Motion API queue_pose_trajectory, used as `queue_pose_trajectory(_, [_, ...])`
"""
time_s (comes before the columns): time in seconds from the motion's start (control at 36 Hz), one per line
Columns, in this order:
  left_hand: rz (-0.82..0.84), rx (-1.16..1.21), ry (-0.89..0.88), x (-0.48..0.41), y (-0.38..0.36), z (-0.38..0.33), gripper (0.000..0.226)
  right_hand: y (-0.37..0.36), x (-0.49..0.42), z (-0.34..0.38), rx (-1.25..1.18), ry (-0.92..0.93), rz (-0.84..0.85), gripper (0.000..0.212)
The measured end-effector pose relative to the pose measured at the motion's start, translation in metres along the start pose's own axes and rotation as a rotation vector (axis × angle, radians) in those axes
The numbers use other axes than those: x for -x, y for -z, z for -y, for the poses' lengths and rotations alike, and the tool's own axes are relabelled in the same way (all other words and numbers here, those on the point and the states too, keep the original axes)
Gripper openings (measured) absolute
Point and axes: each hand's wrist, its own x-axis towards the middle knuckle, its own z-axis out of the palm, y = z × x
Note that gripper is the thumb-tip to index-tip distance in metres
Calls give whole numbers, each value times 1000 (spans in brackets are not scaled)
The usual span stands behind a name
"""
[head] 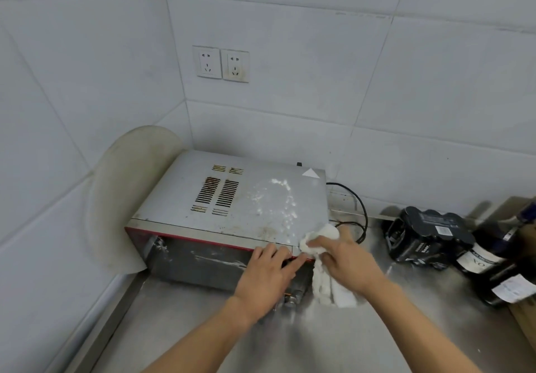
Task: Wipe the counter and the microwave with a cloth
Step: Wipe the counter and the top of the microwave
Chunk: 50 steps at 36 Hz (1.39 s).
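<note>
A silver microwave (pixel 232 198) with a red front rim stands in the corner of the steel counter (pixel 304 340). White foam streaks its top on the right side. My right hand (pixel 345 259) grips a white cloth (pixel 322 274) at the microwave's front right top corner; the cloth hangs down over the front. My left hand (pixel 266 271) rests on the top front edge of the microwave, fingers curled over the rim.
A round pale board (pixel 121 198) leans against the wall left of the microwave. A black power cord (pixel 356 207) loops behind it. A pack of dark cans (pixel 426 233) and dark bottles (pixel 493 259) lie at the right. Two wall sockets (pixel 222 64) sit above.
</note>
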Motion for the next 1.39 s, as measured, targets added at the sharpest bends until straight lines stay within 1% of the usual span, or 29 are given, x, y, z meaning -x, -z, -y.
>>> queue_pose_trajectory(0.06, [21,-6,8,-1,1,-1,67,5,-13,-1,0,-6,-8,38])
queue_pose_trajectory(0.14, [37,12,13,-1,1,0,67,12,-28,7,-15,-66,-51,38])
queue_pose_trajectory(0.19, [53,18,26,-1,2,-1,68,12,-27,9,-11,-58,-52,38])
queue_pose_trajectory(0.31, [78,41,35,-1,3,-3,73,8,-5,2,3,23,27,40])
queue_pose_trajectory(0.36, [90,46,39,0,3,-2,77,6,7,1,17,31,60,40])
queue_pose_trajectory(0.44, [101,51,42,0,1,-2,86,10,0,1,1,6,48,38])
queue_pose_trajectory(0.53, [109,47,54,-1,3,-2,91,15,-21,10,-52,-75,-2,37])
queue_pose_trajectory(0.58, [112,46,49,-1,5,-1,87,13,-28,15,-63,-122,-36,36])
queue_pose_trajectory(0.67, [120,52,41,-1,7,0,85,9,-22,16,-59,-111,-42,37])
queue_pose_trajectory(0.78, [110,54,40,-1,7,-2,82,2,-2,7,-44,-62,36,38])
queue_pose_trajectory(0.83, [110,66,39,-1,6,-2,80,2,-1,3,-43,-56,49,37])
queue_pose_trajectory(0.92, [114,77,41,-1,6,-3,80,10,-16,7,-64,-94,11,37])
queue_pose_trajectory(1.0, [108,93,31,-2,7,1,70,15,-27,13,-70,-145,-37,39])
queue_pose_trajectory(1.08, [113,123,48,-3,10,2,66,13,-19,11,-75,-93,-10,40])
queue_pose_trajectory(1.22, [103,174,58,-4,11,2,56,8,17,0,-6,19,110,43])
queue_pose_trajectory(1.31, [107,193,70,-5,11,1,51,11,14,0,36,11,98,41])
queue_pose_trajectory(1.39, [122,213,96,-4,15,0,51,15,-2,7,4,-30,43,38])
